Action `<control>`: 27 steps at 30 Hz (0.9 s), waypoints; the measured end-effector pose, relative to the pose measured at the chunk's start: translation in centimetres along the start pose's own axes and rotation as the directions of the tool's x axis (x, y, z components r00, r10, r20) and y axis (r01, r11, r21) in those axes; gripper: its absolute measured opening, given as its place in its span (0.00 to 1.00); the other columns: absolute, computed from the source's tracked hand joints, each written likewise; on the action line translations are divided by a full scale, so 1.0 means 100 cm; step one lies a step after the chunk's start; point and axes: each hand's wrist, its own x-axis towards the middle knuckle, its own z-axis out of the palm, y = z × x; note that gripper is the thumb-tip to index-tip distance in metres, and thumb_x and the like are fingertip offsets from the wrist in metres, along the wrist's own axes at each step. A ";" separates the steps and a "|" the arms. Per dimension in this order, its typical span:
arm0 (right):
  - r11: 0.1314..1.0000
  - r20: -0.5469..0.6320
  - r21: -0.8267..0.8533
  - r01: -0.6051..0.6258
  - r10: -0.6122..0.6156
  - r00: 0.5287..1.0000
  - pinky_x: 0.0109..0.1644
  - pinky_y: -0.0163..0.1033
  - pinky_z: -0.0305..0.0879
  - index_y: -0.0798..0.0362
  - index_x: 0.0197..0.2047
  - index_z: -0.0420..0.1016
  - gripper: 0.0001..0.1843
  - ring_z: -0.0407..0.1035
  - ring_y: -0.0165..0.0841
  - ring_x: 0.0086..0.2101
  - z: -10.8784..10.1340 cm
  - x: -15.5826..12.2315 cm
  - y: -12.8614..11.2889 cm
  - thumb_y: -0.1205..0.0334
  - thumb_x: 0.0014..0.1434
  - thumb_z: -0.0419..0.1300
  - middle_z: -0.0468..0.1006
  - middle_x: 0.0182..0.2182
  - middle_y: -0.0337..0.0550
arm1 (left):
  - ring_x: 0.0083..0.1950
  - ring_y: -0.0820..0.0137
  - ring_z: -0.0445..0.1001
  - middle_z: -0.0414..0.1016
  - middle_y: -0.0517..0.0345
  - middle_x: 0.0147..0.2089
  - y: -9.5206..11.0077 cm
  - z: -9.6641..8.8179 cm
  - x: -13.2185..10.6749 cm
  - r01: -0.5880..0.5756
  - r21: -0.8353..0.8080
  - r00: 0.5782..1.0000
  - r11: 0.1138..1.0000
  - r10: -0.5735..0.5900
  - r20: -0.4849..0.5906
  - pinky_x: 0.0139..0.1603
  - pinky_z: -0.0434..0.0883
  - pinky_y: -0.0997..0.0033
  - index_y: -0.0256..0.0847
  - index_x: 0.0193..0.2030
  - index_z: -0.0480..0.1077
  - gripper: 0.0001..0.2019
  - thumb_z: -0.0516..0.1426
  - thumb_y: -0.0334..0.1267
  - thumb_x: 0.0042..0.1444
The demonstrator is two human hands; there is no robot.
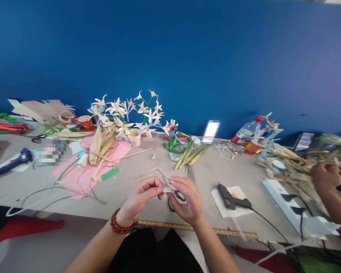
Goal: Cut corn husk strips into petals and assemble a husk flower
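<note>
While a pale strip (167, 190) is pinched, scissors (179, 195) show just behind it

As the left hand (143, 196), with a red bead bracelet (117, 223) at its wrist, pinches the pale strip between thumb and fingers above the bench (206, 176), the right hand (191, 201) curls around the other end; whether it grips, I cannot tell. The scissors are partly hidden by the right hand. To the right, a glue gun (229, 197) rests on white paper (218, 203). Beyond the hands lie green leaves (184, 157); farther left, pale flowers (150, 115) rise near a cup (135, 139). At far right is another person's hand (325, 176).
</note>
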 end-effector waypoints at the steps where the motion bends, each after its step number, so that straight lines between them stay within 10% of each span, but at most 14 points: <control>1: 1.000 0.004 -0.005 0.010 -0.010 1.000 0.44 0.49 0.75 0.48 0.57 0.67 0.28 0.75 0.41 0.45 0.001 -0.001 0.000 0.76 0.55 0.62 0.79 0.45 0.54 | 0.32 0.70 0.67 0.68 0.59 0.28 0.000 0.000 -0.001 -0.008 0.008 1.000 1.000 0.008 0.005 0.41 0.66 0.68 0.39 0.30 0.68 0.08 0.59 0.41 0.57; 14: 0.952 0.217 -0.126 0.277 -0.247 0.945 0.41 0.46 0.76 0.49 0.46 0.75 0.14 0.77 0.39 0.39 -0.011 -0.002 0.013 0.68 0.55 0.64 0.83 0.39 0.46 | 0.28 0.74 0.65 0.67 0.60 0.27 -0.001 0.002 -0.001 0.233 -0.244 0.971 0.941 -0.213 0.106 0.34 0.64 0.72 0.37 0.28 0.69 0.10 0.64 0.40 0.50; 21: 0.964 0.024 -0.127 0.235 -0.234 0.972 0.38 0.44 0.76 0.51 0.43 0.75 0.14 0.76 0.37 0.35 -0.007 0.000 0.006 0.72 0.53 0.64 0.82 0.33 0.45 | 0.27 0.75 0.64 0.66 0.60 0.23 -0.004 0.012 -0.005 0.279 -0.442 0.960 0.853 -0.236 0.150 0.39 0.66 0.71 0.36 0.26 0.67 0.10 0.62 0.36 0.53; 27: 0.989 -0.330 -0.120 -0.090 0.046 0.943 0.37 0.47 0.73 0.50 0.41 0.74 0.13 0.74 0.39 0.35 -0.014 -0.014 0.013 0.74 0.54 0.60 0.78 0.33 0.46 | 0.30 0.74 0.65 0.66 0.61 0.24 -0.004 0.010 -0.013 0.164 -0.345 0.986 0.924 -0.151 0.064 0.50 0.66 0.63 0.36 0.29 0.66 0.09 0.59 0.37 0.58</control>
